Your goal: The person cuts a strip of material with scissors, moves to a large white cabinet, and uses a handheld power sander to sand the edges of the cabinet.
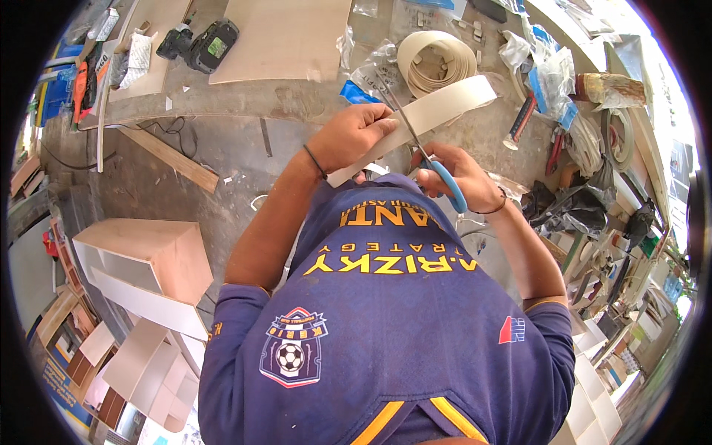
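Observation:
My left hand (351,142) pinches a long cream-white edging strip (449,105) between thumb and fingers. The strip slants from near my chest up to the right, where it curls back near a coiled roll of the same material (406,61) on the workbench. In my right hand (466,176) is a pair of scissors (451,185) with blue handles, fingers wrapped in the loops. Its blades point away from me and cross the strip just right of my left fingertips. Whether both blades straddle the strip, I cannot make out.
A cordless drill (204,46) rests beside a pale wooden panel (285,41) on the bench (245,102). A hammer (521,122), plastic bags and coils crowd the right. An open wooden box (182,259) stands at the lower left, near a loose plank (174,158).

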